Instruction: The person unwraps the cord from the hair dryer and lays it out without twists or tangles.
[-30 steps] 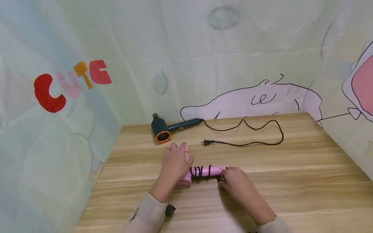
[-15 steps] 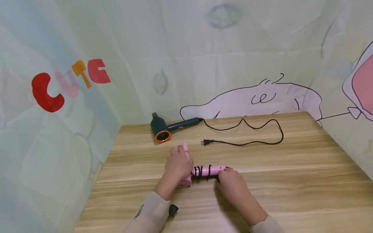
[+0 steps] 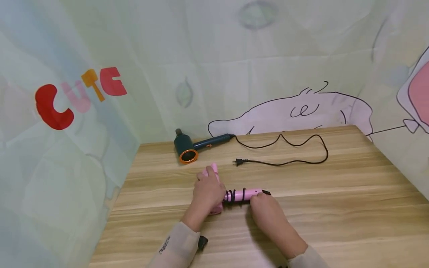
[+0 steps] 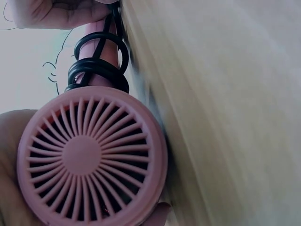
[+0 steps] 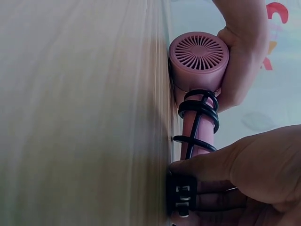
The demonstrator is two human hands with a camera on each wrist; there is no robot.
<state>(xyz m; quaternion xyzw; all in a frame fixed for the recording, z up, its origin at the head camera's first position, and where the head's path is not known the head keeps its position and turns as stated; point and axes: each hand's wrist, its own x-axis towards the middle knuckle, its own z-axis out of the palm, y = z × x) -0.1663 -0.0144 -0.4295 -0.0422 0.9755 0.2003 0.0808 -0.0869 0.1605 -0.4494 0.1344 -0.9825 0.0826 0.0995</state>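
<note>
A pink hair dryer lies on the wooden table with its black cord coiled around the handle. My left hand grips the barrel from above. In the left wrist view the round slotted grille fills the front, with part of that hand beside it. Close to the handle's end, my right hand pinches the cord's black plug between thumb and fingers. The plug's metal prongs show in the right wrist view; in the head view the hand hides it.
Toward the back left lies a dark green hair dryer with an orange rim. Its black cord loops to the right and ends in a plug. A small black piece is near my left sleeve. Printed fabric walls border the table.
My left hand has shifted slightly right along with its grip on the barrel. My right hand has moved a little left, from the handle's tip to just below it. The green dryer stays put.
</note>
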